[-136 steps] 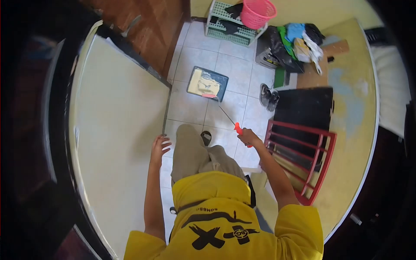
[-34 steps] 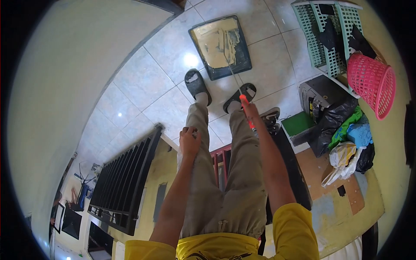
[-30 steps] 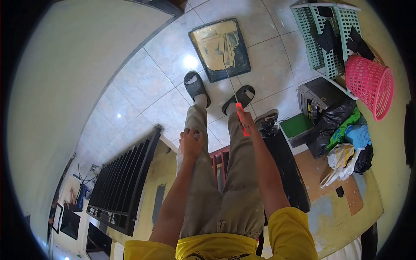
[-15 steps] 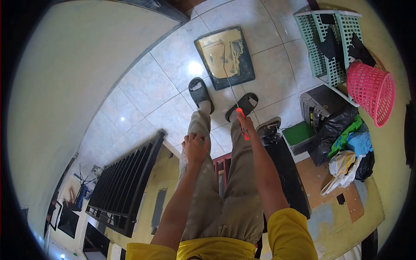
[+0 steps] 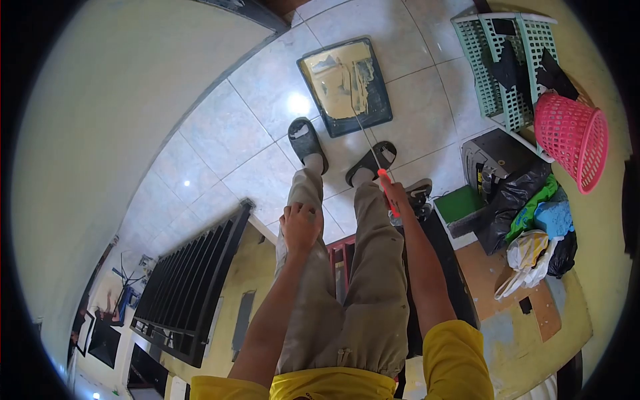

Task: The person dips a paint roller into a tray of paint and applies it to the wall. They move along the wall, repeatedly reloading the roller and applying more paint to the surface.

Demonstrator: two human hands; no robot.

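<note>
Snugly wrapped, the fingers of a person's right hand grasp a paint roller by its smooth orange-red handle, just beside the right knee. A thin metal rod slants from the grip across the right slipper to a shallow tray, where its far end lies amid wet cream paint; the roller head is hard to tell from the coating around it. The left hand, free of any tool, rests on the left trouser leg near the knee, its fingers loosely bent and slightly spread against the cloth.

The tray, dark and rectangular with rounded corners, sits on glossy, pale marbled floor tiles in front of both feet, paint streaked ragged along one side. The khaki trousers are creased and soft, the left slipper matte and open-toed. Near the right hand lie dark shoes with pale soles. Farther right, a crinkled black plastic bag slumps below a pink perforated basket and a mint-green lattice rack. On the left stands a black barred metal gate.
</note>
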